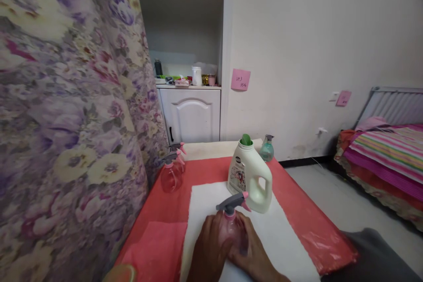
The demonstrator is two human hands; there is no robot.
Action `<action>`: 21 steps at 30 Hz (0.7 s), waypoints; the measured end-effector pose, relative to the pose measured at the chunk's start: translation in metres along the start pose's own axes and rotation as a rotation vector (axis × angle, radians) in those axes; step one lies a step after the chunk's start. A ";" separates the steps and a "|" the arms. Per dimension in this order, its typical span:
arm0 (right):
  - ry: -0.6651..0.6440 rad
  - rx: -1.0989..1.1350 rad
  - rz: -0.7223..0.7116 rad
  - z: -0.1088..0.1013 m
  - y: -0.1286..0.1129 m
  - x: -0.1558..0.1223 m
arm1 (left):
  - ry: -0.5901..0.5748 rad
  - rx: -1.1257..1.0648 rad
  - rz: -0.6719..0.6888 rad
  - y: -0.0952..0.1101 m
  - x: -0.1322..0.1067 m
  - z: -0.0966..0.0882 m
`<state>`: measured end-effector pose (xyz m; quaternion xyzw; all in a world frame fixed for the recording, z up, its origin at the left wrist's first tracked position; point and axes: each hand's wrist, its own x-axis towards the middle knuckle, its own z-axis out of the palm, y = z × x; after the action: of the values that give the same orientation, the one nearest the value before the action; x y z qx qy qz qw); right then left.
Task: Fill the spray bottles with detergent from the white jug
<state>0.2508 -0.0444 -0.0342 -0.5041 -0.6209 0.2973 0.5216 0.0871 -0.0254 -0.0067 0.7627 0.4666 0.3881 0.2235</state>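
Note:
Both of my hands are wrapped round a clear pink spray bottle (229, 229) with a grey and pink trigger head, upright over the white cloth (203, 202). My left hand (211, 238) grips its left side, and my right hand (251, 246) grips its right side. Fingers cover much of the lower body. Just behind it stands a pale green jug (247, 167) with a handle and a printed label. Something green sits in the jug's mouth.
More pink spray bottles (171, 178) stand at the table's left edge, near the flowered curtain (82, 119). A teal bottle (267, 152) stands at the back right corner. The red table cover (304, 211) surrounds the cloth. A bed (390, 154) is at the right.

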 end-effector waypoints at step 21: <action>-0.152 0.223 0.002 -0.003 0.009 0.001 | -0.327 -0.717 -0.057 0.050 0.041 -0.025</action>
<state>0.2570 -0.0411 -0.0412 -0.4196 -0.6214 0.4023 0.5254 0.1050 -0.0127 0.0593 0.6749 0.2808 0.3933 0.5577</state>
